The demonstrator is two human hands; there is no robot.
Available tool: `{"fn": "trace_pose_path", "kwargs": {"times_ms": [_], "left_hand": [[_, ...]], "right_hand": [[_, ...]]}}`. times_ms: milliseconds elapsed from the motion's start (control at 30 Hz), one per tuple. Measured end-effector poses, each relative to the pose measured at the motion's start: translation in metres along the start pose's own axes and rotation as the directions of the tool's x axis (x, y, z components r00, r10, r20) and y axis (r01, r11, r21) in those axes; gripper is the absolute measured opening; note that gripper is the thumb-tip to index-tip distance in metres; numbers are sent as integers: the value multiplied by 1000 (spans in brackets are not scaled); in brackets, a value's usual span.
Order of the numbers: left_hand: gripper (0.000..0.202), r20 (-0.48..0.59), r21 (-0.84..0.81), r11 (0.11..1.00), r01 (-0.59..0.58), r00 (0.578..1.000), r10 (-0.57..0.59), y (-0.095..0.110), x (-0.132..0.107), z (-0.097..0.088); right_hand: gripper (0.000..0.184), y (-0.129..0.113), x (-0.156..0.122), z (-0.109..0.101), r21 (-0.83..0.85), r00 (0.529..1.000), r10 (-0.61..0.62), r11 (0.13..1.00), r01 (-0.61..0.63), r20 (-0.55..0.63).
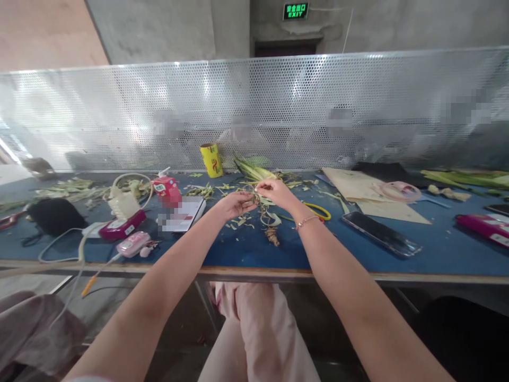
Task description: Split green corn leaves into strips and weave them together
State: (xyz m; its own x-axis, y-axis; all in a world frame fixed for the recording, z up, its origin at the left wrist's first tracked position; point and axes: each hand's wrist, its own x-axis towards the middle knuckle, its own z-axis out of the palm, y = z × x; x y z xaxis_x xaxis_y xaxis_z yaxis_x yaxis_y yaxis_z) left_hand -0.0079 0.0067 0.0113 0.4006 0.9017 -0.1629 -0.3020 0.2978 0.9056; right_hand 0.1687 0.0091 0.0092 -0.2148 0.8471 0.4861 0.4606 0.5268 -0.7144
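Bare forearms (170,265) extend over the blue table (234,254), ending right of and nearer than the yellow cylinder (212,161). At that position, the right grip (274,192) pinches a thin plant strip (262,201); the left grip (237,205) is half-curled beside it, and whether it grasps the strip cannot be told. Nearer still and also right of the cylinder lies a twisted brown bundle (272,237).

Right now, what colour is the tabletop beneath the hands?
The tabletop is blue, clearest in the head view.
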Motion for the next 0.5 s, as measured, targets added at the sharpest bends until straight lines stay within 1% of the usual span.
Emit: {"fn": "trace_pose_path", "kwargs": {"times_ms": [33, 67, 100, 133, 167, 200, 233, 267, 300, 333, 367, 500], "left_hand": [[13, -2, 22, 1000, -4, 1000, 4, 0, 0, 0], [15, -16, 46, 999, -10, 1000, 10, 0, 1, -1], [16, -38, 68, 998, -17, 999, 20, -1, 2, -1], [18, -64, 88, 996, -28, 997, 34, -1, 2, -2], [20, -84, 106, 994, -39, 995, 49, -1, 3, -3], [21, -98, 122, 991, -49, 993, 61, -1, 3, -3], [23, -107, 133, 990, -55, 992, 69, -1, 3, -4], [24, -109, 140, 988, -57, 991, 73, -1, 3, -4], [26, -101, 140, 988, -60, 992, 74, -1, 3, -4], [28, -89, 133, 989, -61, 993, 73, -1, 3, -5], [29, -76, 123, 991, -60, 995, 70, -1, 3, -5], [29, -62, 95, 993, -70, 995, 76, -2, 4, -7]], "right_hand": [[21, 2, -1, -8, -86, 999, 25, 996, -23, 33], [21, 4, -4, -16, -182, 996, 81, 981, -74, 33], [21, 5, -7, -26, -304, 986, 163, 941, -150, 17], [21, 7, -11, -36, -447, 962, 273, 858, -252, -17], [24, 8, -15, -45, -571, 913, 404, 739, -358, -49], [28, 8, -19, -53, -662, 840, 537, 604, -444, -73], [31, 8, -23, -59, -714, 762, 644, 503, -487, -65], [30, 7, -26, -62, -733, 688, 726, 459, -501, -16], [28, 5, -29, -64, -742, 642, 766, 435, -510, 7], [26, 4, -31, -65, -742, 614, 789, 427, -516, 27], [25, 2, -31, -64, -734, 599, 799, 433, -523, 44], [21, 4, -31, -63, -711, 598, 799, 455, -536, 62]]}}
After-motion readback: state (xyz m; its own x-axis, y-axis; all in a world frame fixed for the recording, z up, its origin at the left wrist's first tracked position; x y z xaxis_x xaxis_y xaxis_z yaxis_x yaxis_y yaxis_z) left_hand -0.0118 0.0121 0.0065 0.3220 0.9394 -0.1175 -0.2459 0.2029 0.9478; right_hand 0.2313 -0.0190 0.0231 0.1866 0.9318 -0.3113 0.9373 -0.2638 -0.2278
